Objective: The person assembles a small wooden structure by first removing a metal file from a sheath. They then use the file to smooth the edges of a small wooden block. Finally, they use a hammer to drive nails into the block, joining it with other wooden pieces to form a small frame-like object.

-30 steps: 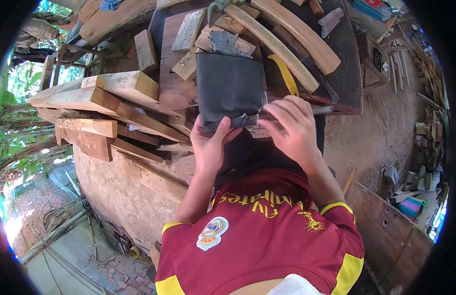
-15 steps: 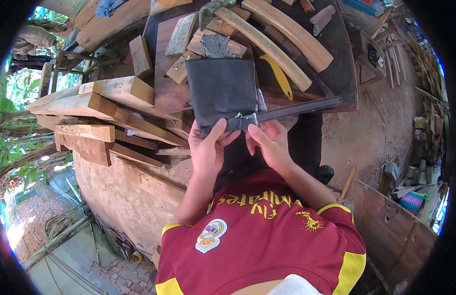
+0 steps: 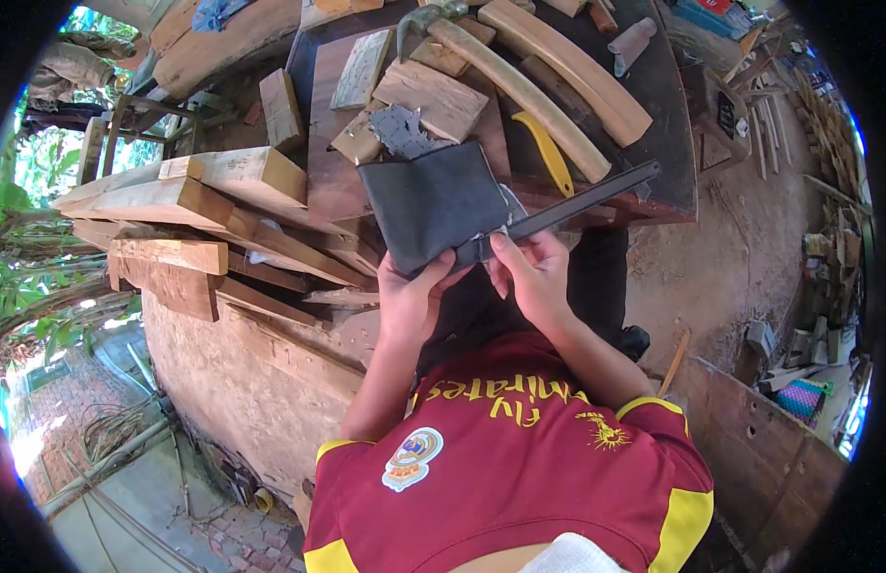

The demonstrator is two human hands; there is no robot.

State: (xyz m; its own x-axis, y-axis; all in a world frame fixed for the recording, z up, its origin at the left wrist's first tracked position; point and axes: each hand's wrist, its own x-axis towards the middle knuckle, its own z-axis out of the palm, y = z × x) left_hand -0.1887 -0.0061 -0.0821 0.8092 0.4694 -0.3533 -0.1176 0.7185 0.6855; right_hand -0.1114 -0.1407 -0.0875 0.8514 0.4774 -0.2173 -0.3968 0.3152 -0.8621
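Observation:
A flat black pouch (image 3: 433,199), leather-like and worn, is held in front of me at the near edge of the worktable, tilted. My left hand (image 3: 414,296) is closed on its lower edge, with the thumb on top. At the pouch's lower right corner, my right hand (image 3: 531,275) pinches the base of a long black strap (image 3: 588,201), which sticks out up and to the right. Frayed pale threads show at that joint. A torn grey scrap (image 3: 401,132) of sheet material shows just beyond the pouch's top edge; whether it is attached is hidden.
On the dark worktable (image 3: 677,177) lie a claw hammer (image 3: 519,100), a curved wooden piece (image 3: 572,72), a yellow curved handle (image 3: 546,153) and several wood offcuts (image 3: 432,98). Stacked timber beams (image 3: 204,205) stand on the left. A brown board (image 3: 758,449) is at the lower right.
The pouch has tilted, its top right corner now lower and nearer me. The strap points more steeply up to the right. Both hands keep their hold.

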